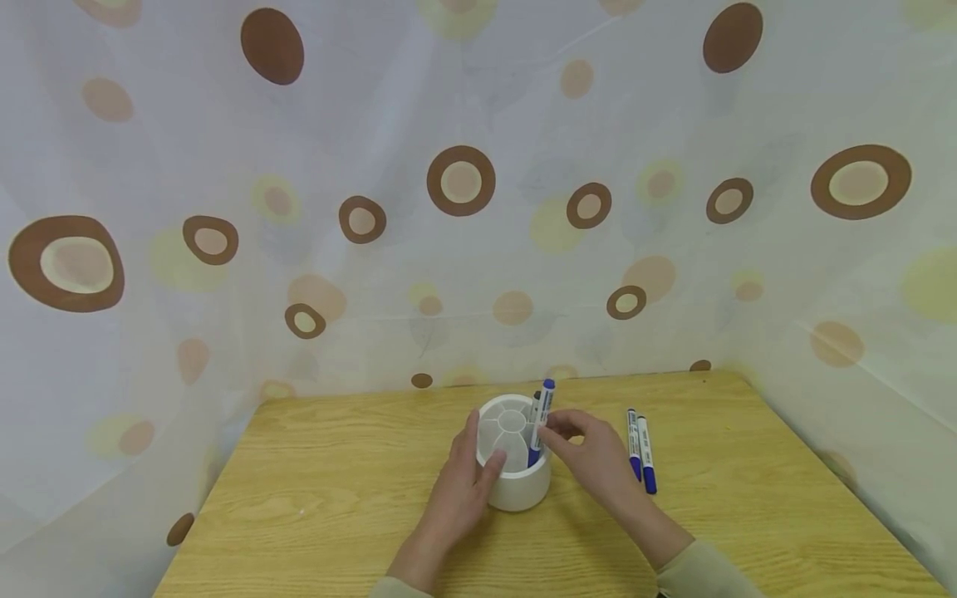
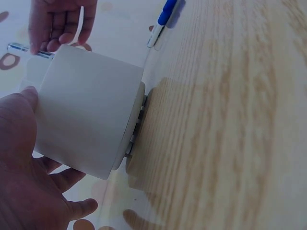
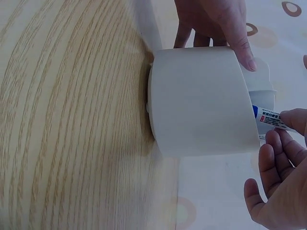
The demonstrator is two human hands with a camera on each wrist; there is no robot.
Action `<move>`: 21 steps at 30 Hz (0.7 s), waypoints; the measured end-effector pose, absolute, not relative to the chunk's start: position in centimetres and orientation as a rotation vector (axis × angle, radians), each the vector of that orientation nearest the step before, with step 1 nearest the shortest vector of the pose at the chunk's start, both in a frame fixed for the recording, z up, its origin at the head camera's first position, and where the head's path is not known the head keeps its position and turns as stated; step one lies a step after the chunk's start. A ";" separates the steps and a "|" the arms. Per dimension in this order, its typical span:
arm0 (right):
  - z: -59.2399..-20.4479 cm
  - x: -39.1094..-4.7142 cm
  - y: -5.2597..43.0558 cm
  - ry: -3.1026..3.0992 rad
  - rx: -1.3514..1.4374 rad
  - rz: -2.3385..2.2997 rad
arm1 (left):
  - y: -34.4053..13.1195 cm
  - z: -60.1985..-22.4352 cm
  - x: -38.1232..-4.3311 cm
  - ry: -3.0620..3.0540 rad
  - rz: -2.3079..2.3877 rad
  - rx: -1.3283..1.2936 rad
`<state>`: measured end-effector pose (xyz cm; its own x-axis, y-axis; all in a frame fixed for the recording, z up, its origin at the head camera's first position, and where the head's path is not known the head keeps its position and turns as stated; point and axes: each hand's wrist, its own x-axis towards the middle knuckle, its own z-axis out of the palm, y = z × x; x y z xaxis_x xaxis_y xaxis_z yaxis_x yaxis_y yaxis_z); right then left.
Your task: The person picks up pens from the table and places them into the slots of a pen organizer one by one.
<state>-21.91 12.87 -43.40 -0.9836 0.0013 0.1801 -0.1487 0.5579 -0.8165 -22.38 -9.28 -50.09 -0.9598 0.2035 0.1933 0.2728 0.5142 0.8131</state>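
Bracing the white holder on the tabletop, our left grip curls round its nine o'clock side, likely against tipping; our right grip pinches a marker near-upright, lower end inside the rim at four o'clock.

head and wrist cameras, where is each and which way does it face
Head: worn on the head, facing forward and down at the white holder; left hand, right hand and sleeves show.
Left wrist: on that wrist, facing the holder's side; left hand at left, right hand at top.
Right wrist: on that wrist, facing the holder's side; right hand at right, left hand at top.
Wrist views share the holder and both hands.
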 end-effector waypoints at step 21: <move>-43.5 -22.0 12.9 -2.678 0.092 1.350 | -9.2 -50.0 -22.3 -2.663 -1.441 -0.421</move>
